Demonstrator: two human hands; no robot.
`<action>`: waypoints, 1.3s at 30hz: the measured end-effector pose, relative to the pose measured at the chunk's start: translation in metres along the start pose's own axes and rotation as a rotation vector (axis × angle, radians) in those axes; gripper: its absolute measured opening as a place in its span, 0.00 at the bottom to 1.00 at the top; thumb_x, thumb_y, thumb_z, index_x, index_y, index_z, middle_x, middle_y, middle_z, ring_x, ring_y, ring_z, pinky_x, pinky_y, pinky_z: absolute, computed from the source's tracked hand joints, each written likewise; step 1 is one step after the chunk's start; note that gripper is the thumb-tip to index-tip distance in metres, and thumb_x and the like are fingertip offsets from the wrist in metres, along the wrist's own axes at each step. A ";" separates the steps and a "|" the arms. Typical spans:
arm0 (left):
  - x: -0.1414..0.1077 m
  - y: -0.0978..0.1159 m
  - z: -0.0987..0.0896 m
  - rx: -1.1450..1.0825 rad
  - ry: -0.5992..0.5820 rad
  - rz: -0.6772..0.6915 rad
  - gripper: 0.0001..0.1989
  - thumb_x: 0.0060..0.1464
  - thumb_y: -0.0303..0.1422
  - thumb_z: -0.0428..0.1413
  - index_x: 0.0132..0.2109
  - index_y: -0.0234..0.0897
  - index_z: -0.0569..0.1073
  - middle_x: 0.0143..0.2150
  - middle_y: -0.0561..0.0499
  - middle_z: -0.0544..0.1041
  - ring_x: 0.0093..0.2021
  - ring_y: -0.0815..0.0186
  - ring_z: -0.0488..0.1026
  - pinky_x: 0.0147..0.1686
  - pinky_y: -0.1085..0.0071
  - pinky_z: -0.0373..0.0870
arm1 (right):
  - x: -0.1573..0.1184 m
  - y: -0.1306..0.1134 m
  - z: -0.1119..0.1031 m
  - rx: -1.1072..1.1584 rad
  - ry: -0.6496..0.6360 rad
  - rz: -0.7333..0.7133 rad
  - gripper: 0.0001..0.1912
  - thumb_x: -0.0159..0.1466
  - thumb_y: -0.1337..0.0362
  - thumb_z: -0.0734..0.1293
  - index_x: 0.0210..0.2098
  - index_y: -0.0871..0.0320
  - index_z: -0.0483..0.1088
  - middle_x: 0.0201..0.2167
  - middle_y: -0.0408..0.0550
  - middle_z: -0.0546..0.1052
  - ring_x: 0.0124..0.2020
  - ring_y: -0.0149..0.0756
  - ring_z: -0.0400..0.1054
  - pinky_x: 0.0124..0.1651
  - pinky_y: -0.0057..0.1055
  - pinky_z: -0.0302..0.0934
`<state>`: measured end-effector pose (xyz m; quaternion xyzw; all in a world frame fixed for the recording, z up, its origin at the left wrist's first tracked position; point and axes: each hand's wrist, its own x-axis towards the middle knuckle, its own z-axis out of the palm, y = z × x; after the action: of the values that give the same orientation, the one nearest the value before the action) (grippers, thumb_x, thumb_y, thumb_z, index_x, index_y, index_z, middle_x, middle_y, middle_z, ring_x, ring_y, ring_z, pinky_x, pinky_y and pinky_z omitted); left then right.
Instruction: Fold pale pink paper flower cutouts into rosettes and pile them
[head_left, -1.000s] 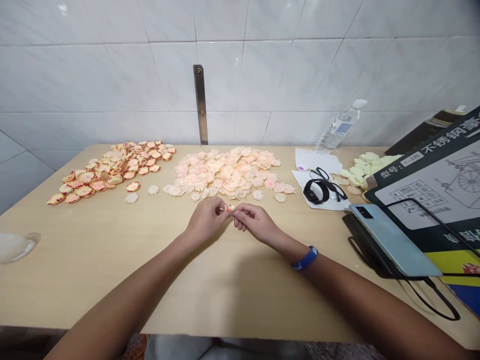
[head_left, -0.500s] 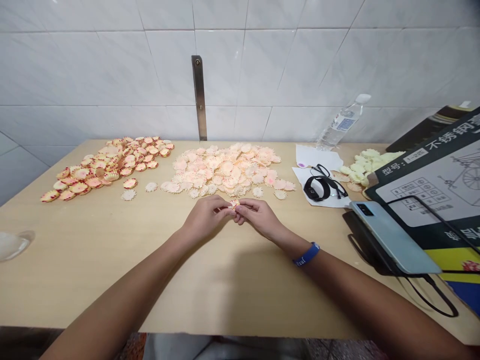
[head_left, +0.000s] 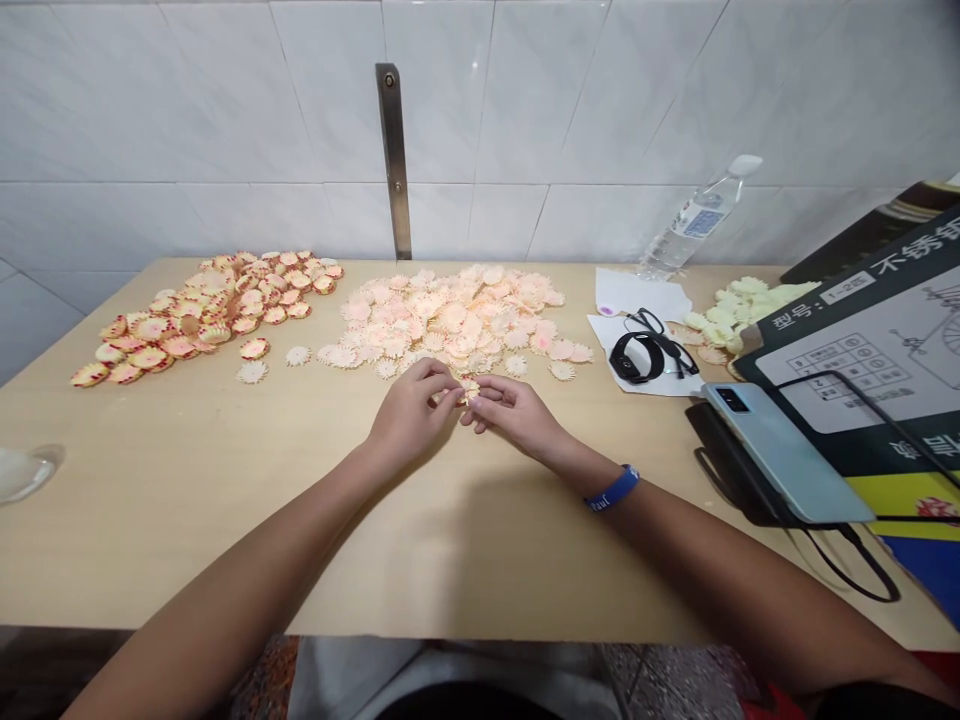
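Note:
Between my two hands is a small cream flower-shaped piece with red edges (head_left: 469, 389), held above the table (head_left: 337, 540). My left hand (head_left: 417, 408) pinches its left side with thumb and fingertips. My right hand (head_left: 517, 412), with a blue band (head_left: 613, 488) on the wrist, has its thumb and fingers closed on the right side. Just beyond the hands lies a wide heap of pale pink flower-shaped pieces (head_left: 450, 318). A pile of red-edged pieces (head_left: 202, 305) spreads over the back left, with a few loose ones at its right.
At the right are a water bottle (head_left: 694, 222), a black wristband (head_left: 636, 358) and glasses on white paper, pale green pieces (head_left: 739, 305), a phone (head_left: 791, 455) with cables, and a printed box (head_left: 862, 350). A whitish container (head_left: 22, 474) stands at the left edge.
The view has tilted down a little, so most things sit higher. The held piece now shows more of its face, and my fingers have shifted slightly around it.

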<state>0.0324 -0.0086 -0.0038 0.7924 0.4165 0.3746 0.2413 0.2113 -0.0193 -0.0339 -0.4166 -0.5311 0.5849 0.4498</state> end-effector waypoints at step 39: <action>-0.008 0.019 0.023 0.412 0.089 0.039 0.05 0.57 0.27 0.53 0.40 0.36 0.73 0.55 0.41 0.74 0.55 0.54 0.72 0.51 0.59 0.72 | -0.004 -0.007 0.013 -0.437 0.147 -0.012 0.20 0.66 0.61 0.56 0.18 0.57 0.62 0.16 0.42 0.67 0.21 0.30 0.63 0.26 0.27 0.54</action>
<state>0.0562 -0.0272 -0.0078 0.8157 0.4791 0.3207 0.0480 0.2005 -0.0257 -0.0257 -0.5423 -0.6135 0.4213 0.3899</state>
